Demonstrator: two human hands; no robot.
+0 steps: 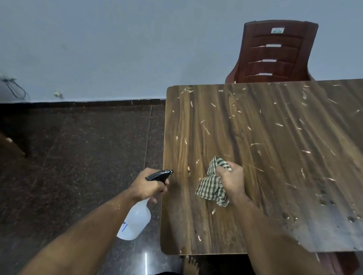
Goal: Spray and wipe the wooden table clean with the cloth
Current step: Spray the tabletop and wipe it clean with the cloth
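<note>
One spray bottle (134, 221) with a black trigger head is being gripped by the left hand (149, 187) just off the left edge of the one wooden table (280, 139), and one checked cloth (212, 183) is being clenched by the right hand (232, 178) against the tabletop near that edge. Many pale shavings (205, 128), too numerous to be counted, are being seen scattered over the wood. One red-brown chair (277, 53) is being noted behind the table, its white label too small to be read; a blue mark on the bottle is likewise illegible, and the table's right side is being cut off.
</note>
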